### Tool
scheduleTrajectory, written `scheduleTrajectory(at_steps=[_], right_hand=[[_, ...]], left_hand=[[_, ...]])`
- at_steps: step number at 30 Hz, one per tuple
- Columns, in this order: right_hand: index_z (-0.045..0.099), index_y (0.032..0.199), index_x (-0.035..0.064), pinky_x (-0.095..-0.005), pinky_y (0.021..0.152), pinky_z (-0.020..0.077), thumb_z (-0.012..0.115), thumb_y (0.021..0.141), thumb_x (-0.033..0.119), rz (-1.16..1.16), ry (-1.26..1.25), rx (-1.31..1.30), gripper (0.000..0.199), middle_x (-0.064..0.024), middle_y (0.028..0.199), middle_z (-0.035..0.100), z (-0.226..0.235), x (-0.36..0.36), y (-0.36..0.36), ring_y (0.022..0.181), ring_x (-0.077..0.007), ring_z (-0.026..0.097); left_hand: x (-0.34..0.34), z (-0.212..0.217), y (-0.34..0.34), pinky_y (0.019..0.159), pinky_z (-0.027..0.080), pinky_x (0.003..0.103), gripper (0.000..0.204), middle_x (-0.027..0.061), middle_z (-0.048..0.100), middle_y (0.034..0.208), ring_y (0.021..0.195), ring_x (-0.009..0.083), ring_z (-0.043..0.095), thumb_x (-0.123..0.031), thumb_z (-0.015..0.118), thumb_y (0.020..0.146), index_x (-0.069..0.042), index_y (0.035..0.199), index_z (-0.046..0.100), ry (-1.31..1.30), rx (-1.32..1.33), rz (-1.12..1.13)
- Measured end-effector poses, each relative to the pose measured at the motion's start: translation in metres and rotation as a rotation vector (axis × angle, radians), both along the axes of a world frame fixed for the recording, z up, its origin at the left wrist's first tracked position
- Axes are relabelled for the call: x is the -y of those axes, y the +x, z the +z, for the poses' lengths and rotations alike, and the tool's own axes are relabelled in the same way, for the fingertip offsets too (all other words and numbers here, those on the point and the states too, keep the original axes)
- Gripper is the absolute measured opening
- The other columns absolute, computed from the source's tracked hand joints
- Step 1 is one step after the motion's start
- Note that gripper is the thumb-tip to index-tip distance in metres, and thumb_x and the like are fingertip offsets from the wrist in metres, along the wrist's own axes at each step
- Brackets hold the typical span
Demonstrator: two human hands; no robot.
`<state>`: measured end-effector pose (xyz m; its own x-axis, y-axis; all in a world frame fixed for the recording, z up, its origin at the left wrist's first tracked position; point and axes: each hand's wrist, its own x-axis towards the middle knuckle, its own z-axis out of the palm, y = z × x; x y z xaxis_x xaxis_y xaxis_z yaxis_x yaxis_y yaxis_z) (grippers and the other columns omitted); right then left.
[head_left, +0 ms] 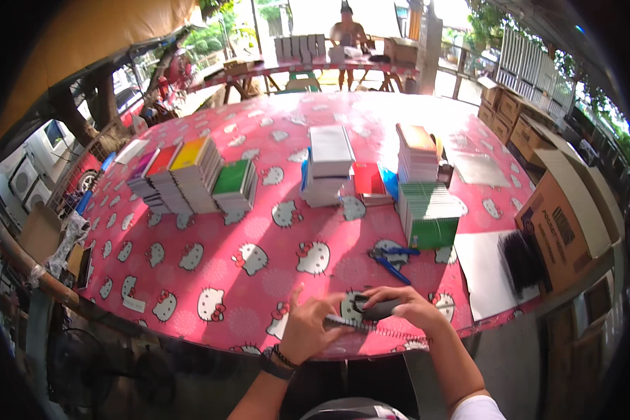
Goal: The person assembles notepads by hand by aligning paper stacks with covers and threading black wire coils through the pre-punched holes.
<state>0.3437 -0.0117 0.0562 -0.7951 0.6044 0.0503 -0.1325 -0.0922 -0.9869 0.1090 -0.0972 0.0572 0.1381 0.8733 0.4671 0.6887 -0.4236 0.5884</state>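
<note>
Near the table's front edge, my left hand (309, 327) is closed on a small notebook (339, 321), seen nearly edge-on and partly hidden by the fingers. A thin spiral coil (406, 338) runs along its edge and sticks out to the right, under my right wrist. My right hand (409, 308) grips a dark grey rounded tool (381, 309) just above the coil; its exact kind is unclear. Blue-handled pliers (392, 262) lie beyond my right hand. Behind them stands a stack of green spiral notebooks (430, 217).
Stacks of notebooks with yellow (190, 154), green (232, 178), white (331, 148) and orange (416, 138) covers stand on the pink patterned table (259, 224). A red notebook (369, 179) lies between stacks. Cardboard boxes (563, 217) line the right side. A person (348, 35) is at a far table.
</note>
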Motion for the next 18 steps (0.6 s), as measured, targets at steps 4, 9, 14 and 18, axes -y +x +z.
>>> scheduleTrajectory(at_steps=[4, 9, 14, 18], right_hand=[[0.066, 0.107, -0.0009, -0.036, 0.099, 0.0368, 0.069, 0.076, 0.04, 0.004, 0.098, 0.18, 0.051, -0.0149, 0.119, 0.058, 0.005, -0.003, -0.013, 0.115, -0.0248, 0.052], [0.064, 0.109, 0.001, -0.0351, 0.095, 0.0403, 0.068, 0.078, 0.025, 0.029, -0.169, -0.269, 0.04, -0.0146, 0.112, 0.061, -0.003, 0.001, -0.01, 0.111, -0.0187, 0.052], [0.063, 0.11, -0.0004, -0.0293, 0.08, 0.0462, 0.066, 0.083, 0.026, -0.09, -0.108, -0.021, 0.038, -0.012, 0.107, 0.06, -0.01, -0.005, -0.016, 0.092, -0.0168, 0.058], [0.062, 0.108, -0.0049, -0.0333, 0.087, 0.0454, 0.065, 0.079, 0.044, -0.009, 0.105, 0.121, 0.057, -0.0146, 0.117, 0.058, 0.002, -0.01, -0.028, 0.102, -0.0195, 0.058]], left_hand=[[-0.003, -0.005, -0.004, 0.109, 0.023, 0.051, 0.088, 0.0047, 0.061, 0.094, 0.09, 0.0183, 0.062, -0.031, 0.086, 0.06, -0.012, 0.132, 0.041, -0.01, -0.053, 0.048], [-0.005, -0.034, 0.003, 0.102, 0.037, 0.041, 0.108, 0.0143, 0.049, 0.122, 0.107, 0.0227, 0.054, -0.022, 0.089, 0.058, -0.007, 0.141, 0.022, 0.097, 0.629, 0.142], [-0.001, -0.049, 0.004, 0.084, 0.045, 0.029, 0.052, 0.0076, 0.044, 0.104, 0.092, 0.013, 0.052, -0.006, 0.074, 0.079, -0.005, 0.111, 0.033, -0.29, 0.97, -0.045], [0.001, -0.062, 0.0, 0.085, 0.043, 0.029, 0.046, 0.0062, 0.043, 0.101, 0.092, 0.0126, 0.048, -0.005, 0.072, 0.08, -0.006, 0.106, 0.034, -0.243, 0.869, -0.081]])
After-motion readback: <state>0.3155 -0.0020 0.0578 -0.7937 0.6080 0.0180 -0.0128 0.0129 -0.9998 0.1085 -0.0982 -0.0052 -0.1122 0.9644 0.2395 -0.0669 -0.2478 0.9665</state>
